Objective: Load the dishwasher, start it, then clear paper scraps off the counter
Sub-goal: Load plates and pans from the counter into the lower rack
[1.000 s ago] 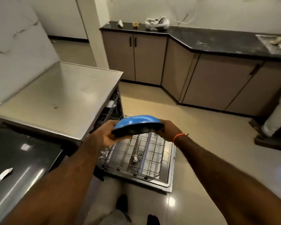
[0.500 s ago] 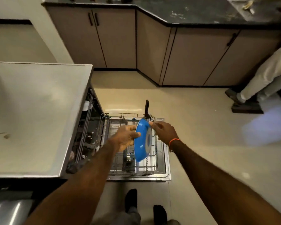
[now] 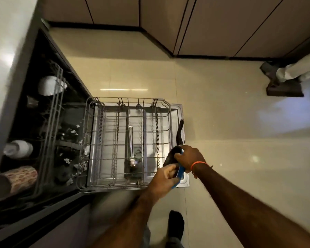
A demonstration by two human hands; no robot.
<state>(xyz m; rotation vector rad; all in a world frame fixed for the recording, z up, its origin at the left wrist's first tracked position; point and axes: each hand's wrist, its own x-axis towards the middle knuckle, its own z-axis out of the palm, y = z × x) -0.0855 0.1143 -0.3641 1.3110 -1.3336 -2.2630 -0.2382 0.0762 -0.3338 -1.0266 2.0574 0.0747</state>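
A blue pan [image 3: 180, 173] with a dark inside stands on edge at the near right corner of the dishwasher's pulled-out lower rack [image 3: 132, 120]. Its black handle [image 3: 179, 131] points away from me along the rack's right side. My left hand [image 3: 164, 179] grips the pan's near rim. Around the far rim curl the fingers of my right hand [image 3: 190, 158], which has an orange band at the wrist. A steel ladle [image 3: 132, 145] lies in the middle of the rack. Whether the pan's lower edge rests on the rack is hidden.
The open dishwasher [image 3: 48, 133] on the left holds white cups [image 3: 48, 85] and a patterned mug [image 3: 20, 178] in its upper rack. Cabinet doors [image 3: 213, 25] run along the top. Another person's foot [image 3: 283, 81] stands at the right. My own foot [image 3: 175, 224] is below the rack.
The pan has gone down and to the right, from above the rack's middle to its right side, both hands still on it. The view has tilted down toward the floor.
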